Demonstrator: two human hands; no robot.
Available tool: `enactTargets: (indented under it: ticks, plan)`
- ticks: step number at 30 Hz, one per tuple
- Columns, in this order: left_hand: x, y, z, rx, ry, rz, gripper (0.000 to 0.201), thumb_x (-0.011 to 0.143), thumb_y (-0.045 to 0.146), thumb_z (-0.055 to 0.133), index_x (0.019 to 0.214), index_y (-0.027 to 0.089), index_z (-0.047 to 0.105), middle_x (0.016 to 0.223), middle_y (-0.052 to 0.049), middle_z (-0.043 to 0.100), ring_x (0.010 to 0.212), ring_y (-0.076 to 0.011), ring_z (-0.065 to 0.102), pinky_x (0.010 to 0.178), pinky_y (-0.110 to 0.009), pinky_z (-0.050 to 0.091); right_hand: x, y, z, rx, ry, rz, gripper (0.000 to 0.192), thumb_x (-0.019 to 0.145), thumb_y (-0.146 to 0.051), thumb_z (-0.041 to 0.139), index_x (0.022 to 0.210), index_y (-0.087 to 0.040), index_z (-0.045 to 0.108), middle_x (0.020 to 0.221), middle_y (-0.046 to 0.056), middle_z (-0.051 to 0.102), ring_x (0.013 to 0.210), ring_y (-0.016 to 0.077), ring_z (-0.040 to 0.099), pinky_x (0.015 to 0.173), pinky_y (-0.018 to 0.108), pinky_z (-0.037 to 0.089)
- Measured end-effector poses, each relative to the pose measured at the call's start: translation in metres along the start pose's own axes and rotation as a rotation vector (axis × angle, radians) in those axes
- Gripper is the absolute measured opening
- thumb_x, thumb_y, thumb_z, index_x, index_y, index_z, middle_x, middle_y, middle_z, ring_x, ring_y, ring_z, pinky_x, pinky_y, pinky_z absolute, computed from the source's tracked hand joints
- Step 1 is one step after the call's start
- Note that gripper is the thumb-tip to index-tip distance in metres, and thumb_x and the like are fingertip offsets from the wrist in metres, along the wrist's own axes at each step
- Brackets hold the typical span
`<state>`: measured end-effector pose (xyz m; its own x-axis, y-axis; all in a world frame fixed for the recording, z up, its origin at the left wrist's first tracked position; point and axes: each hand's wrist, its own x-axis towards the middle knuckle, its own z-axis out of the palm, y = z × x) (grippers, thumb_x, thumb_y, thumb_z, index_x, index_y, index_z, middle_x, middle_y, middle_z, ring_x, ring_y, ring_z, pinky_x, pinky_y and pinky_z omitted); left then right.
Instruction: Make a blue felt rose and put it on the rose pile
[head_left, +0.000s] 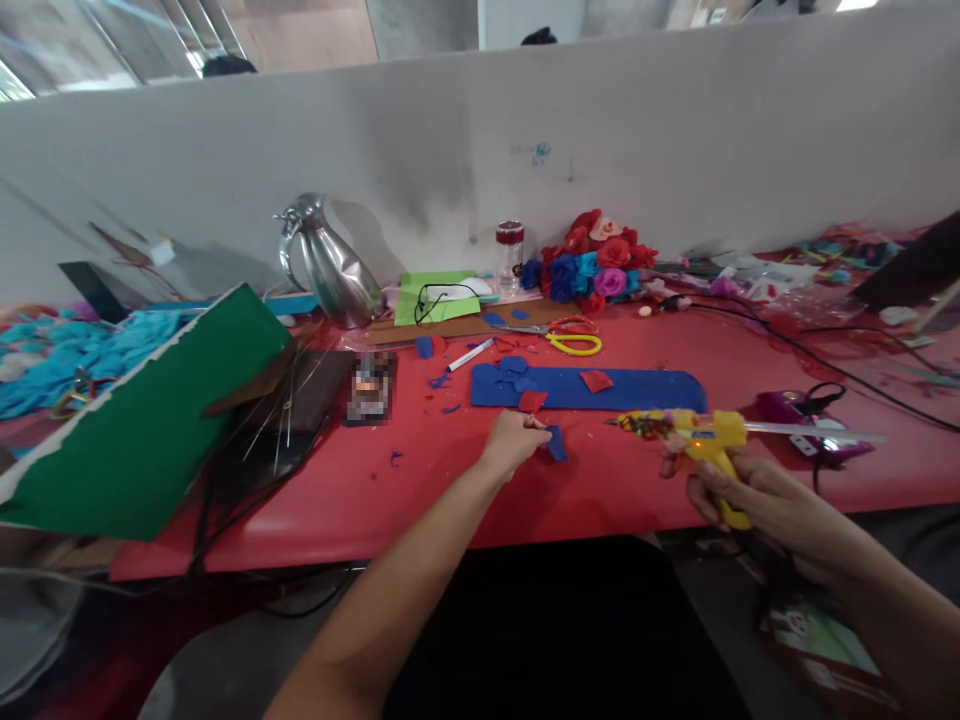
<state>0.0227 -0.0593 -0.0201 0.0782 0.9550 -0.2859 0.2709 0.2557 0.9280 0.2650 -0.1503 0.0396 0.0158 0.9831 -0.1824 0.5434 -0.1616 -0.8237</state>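
Observation:
Between the closed fingers of my left hand (513, 442) is a small blue piece (556, 444), felt or crepe paper by its look, just above the red tabletop. My right hand (757, 495) grips a yellow glue gun (718, 440) by its handle, its nozzle pointing left toward the blue piece but apart from it. A clear glue stick (817, 432) sticks out of the gun's back. Beyond both hands lies a long blue strip (645, 391), with a red scrap (596, 380) and several blue cut pieces (514, 372) on it.
Yellow-handled scissors (574, 343), a white marker (470, 355) and eyeglasses (448, 296) lie farther back. A steel jug (330, 265), a glass jar (509, 258) and fabric flowers (596, 260) stand near the wall. At left leans a green board (150, 430); a purple device (806, 425) with cables sits at right.

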Motion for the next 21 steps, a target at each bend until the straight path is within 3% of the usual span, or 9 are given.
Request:
enactTargets:
  ticks: [3, 5, 12, 21]
  plan:
    - [0.002, -0.004, 0.001, 0.009, 0.007, 0.008, 0.013, 0.061, 0.011, 0.061, 0.05, 0.016, 0.061, 0.052, 0.0, 0.059, 0.056, -0.0124, 0.054, 0.062, -0.026, 0.042, -0.003, 0.001, 0.011, 0.061, -0.183, 0.037, 0.071, 0.06, -0.09, 0.041, 0.047, -0.021, 0.05, 0.047, 0.003, 0.046, 0.043, 0.0124, 0.037, 0.044, 0.029, 0.033]
    - [0.002, -0.004, 0.001, 0.015, 0.017, 0.013, 0.014, 0.062, 0.011, 0.062, 0.049, 0.016, 0.061, 0.051, -0.001, 0.059, 0.056, -0.0123, 0.054, 0.062, -0.026, 0.043, -0.002, -0.001, 0.017, 0.063, -0.222, 0.021, 0.073, 0.06, -0.092, 0.039, 0.047, -0.021, 0.051, 0.046, 0.002, 0.045, 0.042, 0.0112, 0.035, 0.044, 0.028, 0.033]
    - [-0.004, 0.005, -0.002, 0.029, 0.028, 0.009, 0.016, 0.062, 0.011, 0.064, 0.047, 0.016, 0.063, 0.05, -0.002, 0.061, 0.053, -0.0121, 0.054, 0.064, -0.026, 0.043, -0.003, -0.006, 0.036, 0.081, -0.275, -0.044, 0.071, 0.065, -0.089, 0.037, 0.047, -0.021, 0.044, 0.044, -0.001, 0.042, 0.042, 0.0095, 0.033, 0.045, 0.026, 0.033]
    - [-0.005, 0.008, -0.001, 0.023, 0.035, -0.01, 0.02, 0.064, 0.009, 0.064, 0.046, 0.016, 0.061, 0.048, 0.0, 0.059, 0.051, -0.0105, 0.052, 0.062, -0.025, 0.042, 0.006, 0.01, 0.052, 0.116, -0.284, -0.043, 0.058, 0.077, -0.076, 0.042, 0.061, -0.02, 0.047, 0.048, -0.003, 0.044, 0.044, 0.0097, 0.039, 0.044, 0.024, 0.032]
